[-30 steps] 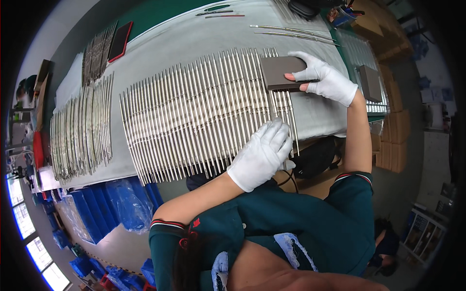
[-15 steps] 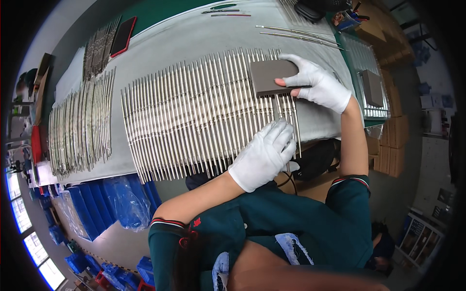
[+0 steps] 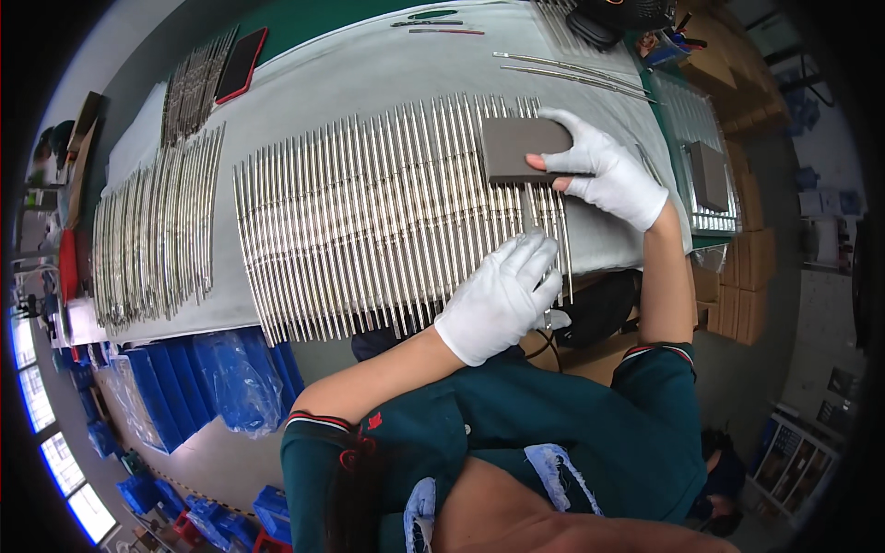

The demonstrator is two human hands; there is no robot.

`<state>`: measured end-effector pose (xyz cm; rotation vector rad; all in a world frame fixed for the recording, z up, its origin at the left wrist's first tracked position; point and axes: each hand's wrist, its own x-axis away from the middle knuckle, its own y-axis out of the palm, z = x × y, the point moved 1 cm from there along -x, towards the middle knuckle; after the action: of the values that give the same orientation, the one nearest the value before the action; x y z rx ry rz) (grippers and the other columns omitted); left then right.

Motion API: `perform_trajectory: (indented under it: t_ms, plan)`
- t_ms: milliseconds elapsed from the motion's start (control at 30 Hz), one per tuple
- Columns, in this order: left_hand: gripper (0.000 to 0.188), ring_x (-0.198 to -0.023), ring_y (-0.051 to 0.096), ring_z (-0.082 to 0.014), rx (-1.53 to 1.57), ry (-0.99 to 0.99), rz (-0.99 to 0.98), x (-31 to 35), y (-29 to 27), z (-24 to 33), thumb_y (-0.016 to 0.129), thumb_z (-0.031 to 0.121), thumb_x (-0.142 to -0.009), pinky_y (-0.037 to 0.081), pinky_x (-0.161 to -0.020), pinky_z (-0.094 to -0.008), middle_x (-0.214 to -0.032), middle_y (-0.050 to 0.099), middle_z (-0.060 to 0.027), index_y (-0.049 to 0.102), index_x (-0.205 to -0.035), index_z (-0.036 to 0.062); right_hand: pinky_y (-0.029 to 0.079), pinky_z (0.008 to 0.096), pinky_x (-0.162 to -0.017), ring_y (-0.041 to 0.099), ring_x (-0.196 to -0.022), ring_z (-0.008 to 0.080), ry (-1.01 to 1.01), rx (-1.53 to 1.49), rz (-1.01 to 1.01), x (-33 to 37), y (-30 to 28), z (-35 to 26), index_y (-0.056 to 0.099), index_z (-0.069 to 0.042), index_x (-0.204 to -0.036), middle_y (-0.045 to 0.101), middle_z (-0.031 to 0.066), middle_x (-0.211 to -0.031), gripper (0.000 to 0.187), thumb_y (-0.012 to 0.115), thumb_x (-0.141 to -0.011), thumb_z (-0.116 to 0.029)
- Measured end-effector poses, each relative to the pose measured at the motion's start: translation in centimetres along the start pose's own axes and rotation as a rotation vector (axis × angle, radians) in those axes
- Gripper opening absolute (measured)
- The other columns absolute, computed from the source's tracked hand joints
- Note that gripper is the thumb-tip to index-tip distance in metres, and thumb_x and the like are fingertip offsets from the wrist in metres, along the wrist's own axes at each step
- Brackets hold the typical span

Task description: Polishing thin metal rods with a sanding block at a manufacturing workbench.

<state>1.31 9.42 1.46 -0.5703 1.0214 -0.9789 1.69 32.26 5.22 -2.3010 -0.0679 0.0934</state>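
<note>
A long row of slim metal rods (image 3: 327, 221) lies side by side on the pale cloth. In a white glove, my right hand (image 3: 613, 170) grips a flat grey-brown rectangular block (image 3: 521, 147) by its right side, the fingers bare at the tips. The block rests across the far part of the row's right end. My left hand (image 3: 502, 295), also gloved, is closed over the near ends of rods toward the right end. A metal end shows between its fingers and thumb; how many rods it holds is hidden.
More rods (image 3: 157, 235) lie left, beside a darker bundle (image 3: 198, 88) and a red-edged phone (image 3: 241, 64). A few loose rods (image 3: 572, 69) and thin tools (image 3: 442, 28) lie at the back. A second grey block (image 3: 708, 175) sits on a clear tray at right. Blue bins (image 3: 171, 387) stand below the table.
The view has shifted slightly. My right hand and the block sit almost where they were over the row's right end. My left hand keeps its place at the near rod ends.
</note>
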Motion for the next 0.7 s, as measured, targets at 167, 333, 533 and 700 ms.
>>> perform_trajectory:
  t_ms: [167, 333, 533, 700]
  plan:
    - [0.055, -0.119, 0.051, -0.0374, 0.026, -0.013, -0.002, -0.3, -0.5, 0.2, 0.071, 0.041, -0.075, 0.04, -0.104, -0.0455, -0.123, 0.052, -0.0201, 0.054, -0.111, 0.0022, 0.042, 0.0342, -0.101, 0.052, -0.12, 0.0316, 0.123, -0.146, -0.002, 0.5, -1.9, 1.5, 0.069, -0.019, -0.117, 0.045, 0.0149, -0.142, 0.042, 0.072, -0.078, -0.006]
    - [0.054, -0.12, 0.051, -0.0364, 0.029, -0.025, 0.02, 0.0, -0.4, 0.0, 0.071, 0.042, -0.075, 0.04, -0.104, -0.0443, -0.124, 0.052, -0.0198, 0.055, -0.109, 0.0027, 0.037, 0.0339, -0.106, 0.047, -0.128, 0.026, 0.05, -0.029, -0.025, -0.3, 0.2, -0.4, 0.068, -0.011, -0.118, 0.041, 0.0114, -0.147, 0.046, 0.069, -0.074, 0.003]
    - [0.053, -0.118, 0.053, -0.0362, 0.04, -0.036, 0.036, -0.4, -0.9, 0.0, 0.071, 0.043, -0.075, 0.041, -0.103, -0.0443, -0.122, 0.055, -0.0191, 0.057, -0.107, 0.0034, 0.043, 0.0331, -0.099, 0.052, -0.12, 0.0309, 0.074, 0.008, 0.051, 0.5, -0.9, 0.6, 0.07, -0.019, -0.117, 0.047, 0.0168, -0.14, 0.044, 0.072, -0.076, -0.003]
    - [0.052, -0.118, 0.053, -0.0359, 0.026, -0.025, 0.053, -0.3, -0.7, 0.1, 0.071, 0.043, -0.075, 0.041, -0.103, -0.0442, -0.122, 0.055, -0.0189, 0.057, -0.106, 0.0035, 0.042, 0.0351, -0.101, 0.052, -0.12, 0.0335, 0.055, -0.109, 0.031, 0.4, -0.9, 1.2, 0.069, -0.019, -0.117, 0.045, 0.0167, -0.142, 0.043, 0.072, -0.076, -0.004]
